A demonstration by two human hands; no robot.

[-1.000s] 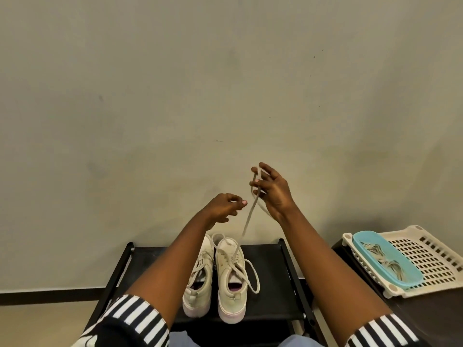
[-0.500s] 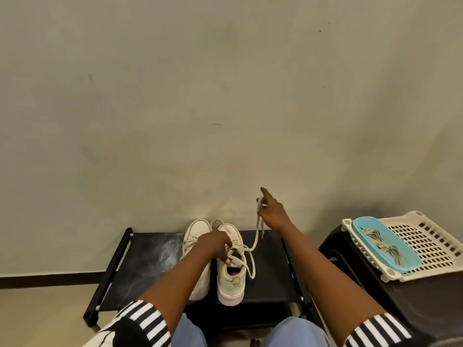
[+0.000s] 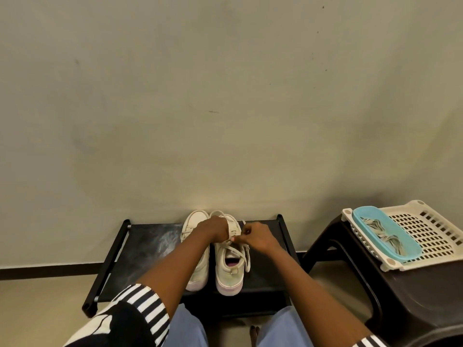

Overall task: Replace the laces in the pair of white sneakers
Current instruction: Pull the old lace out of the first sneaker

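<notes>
Two white sneakers stand side by side on a low black rack (image 3: 150, 249), toes toward the wall. The left sneaker (image 3: 198, 274) is partly hidden by my left forearm. The right sneaker (image 3: 229, 271) has a loose white lace (image 3: 246, 256) hanging over its right side. My left hand (image 3: 214, 227) rests curled over the right sneaker's eyelets and grips the lace there. My right hand (image 3: 255, 236) pinches the lace just beside it, fingertips nearly touching the left hand.
A dark plastic stool (image 3: 406, 291) stands to the right, bearing a cream slotted basket (image 3: 426, 234) with a light blue tray (image 3: 363, 216) that holds other laces (image 3: 385, 231). A plain wall rises right behind the rack. My knees in blue trousers are below.
My right hand came down from above the shoe to the eyelets, bringing the lace with it. My left hand stayed on the right sneaker. The view tilted further down.
</notes>
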